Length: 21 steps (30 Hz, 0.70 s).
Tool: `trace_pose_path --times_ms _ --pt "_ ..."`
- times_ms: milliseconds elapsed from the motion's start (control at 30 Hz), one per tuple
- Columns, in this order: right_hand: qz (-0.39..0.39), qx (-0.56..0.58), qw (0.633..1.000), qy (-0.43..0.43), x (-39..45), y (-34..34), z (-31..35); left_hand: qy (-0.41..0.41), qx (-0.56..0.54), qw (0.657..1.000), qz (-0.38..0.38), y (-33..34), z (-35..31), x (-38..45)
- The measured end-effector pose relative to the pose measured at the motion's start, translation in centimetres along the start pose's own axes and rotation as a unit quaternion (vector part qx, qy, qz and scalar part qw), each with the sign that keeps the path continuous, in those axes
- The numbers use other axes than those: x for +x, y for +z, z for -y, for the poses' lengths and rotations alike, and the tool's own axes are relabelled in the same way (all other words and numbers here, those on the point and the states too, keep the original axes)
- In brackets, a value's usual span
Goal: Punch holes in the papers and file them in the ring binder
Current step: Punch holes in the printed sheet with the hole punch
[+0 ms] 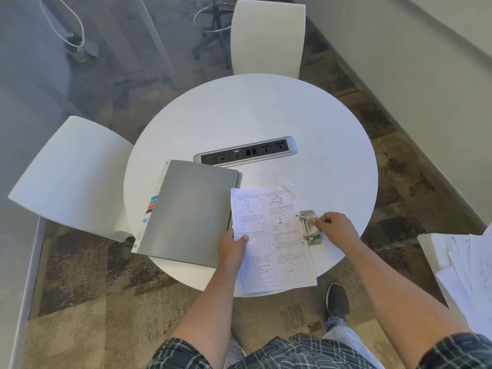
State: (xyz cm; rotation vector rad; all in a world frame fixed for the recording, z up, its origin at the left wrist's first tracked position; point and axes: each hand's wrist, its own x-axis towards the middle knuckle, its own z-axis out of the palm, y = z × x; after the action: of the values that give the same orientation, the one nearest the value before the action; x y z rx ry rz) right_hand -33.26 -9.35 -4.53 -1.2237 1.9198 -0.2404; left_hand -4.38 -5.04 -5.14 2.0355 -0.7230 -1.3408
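A thin stack of printed papers [277, 235] lies on the round white table [266, 115], hanging slightly over the near edge. My left hand [232, 247] grips the stack's left edge, thumb on top. A metal hole punch [308, 227] sits at the papers' right edge, and two punched holes show beside it. My right hand [334, 225] rests on the punch with fingers closed over its lever. A closed grey ring binder [189, 211] with coloured divider tabs lies left of the papers, its right edge under them.
A silver power socket strip [246, 154] is set into the table behind the binder. White chairs stand at the far side [267, 38] and the left [72, 177]. A pile of loose papers [466, 267] lies on a surface at the right.
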Motion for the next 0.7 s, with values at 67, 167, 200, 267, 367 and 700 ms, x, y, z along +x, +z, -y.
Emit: trace_pose_path --times_ms 67,167,200,267,367,700 --pt "-0.019 -0.016 1.000 0.011 0.2 -1.2 0.0 0.001 0.004 1.000 0.000 0.1 0.1 0.0" --pt "-0.058 -0.040 0.997 0.034 0.8 -3.0 -0.2 -0.001 0.016 1.000 -0.003 0.3 0.2 0.0" --pt "-0.066 -0.043 0.996 0.039 1.0 -3.5 -0.2 -0.002 0.019 1.000 -0.005 0.4 0.2 0.0" --pt "-0.079 -0.048 0.995 0.047 1.6 -4.3 -0.2 -0.005 0.022 1.000 -0.009 0.5 0.1 0.0" --pt "-0.109 -0.051 0.991 0.053 2.4 -5.2 0.1 -0.006 0.020 1.000 -0.010 1.0 -0.1 0.0" --pt "-0.154 0.013 0.985 0.084 3.6 -4.9 -0.2 0.023 0.022 0.999 0.004 4.2 -3.1 -0.4"
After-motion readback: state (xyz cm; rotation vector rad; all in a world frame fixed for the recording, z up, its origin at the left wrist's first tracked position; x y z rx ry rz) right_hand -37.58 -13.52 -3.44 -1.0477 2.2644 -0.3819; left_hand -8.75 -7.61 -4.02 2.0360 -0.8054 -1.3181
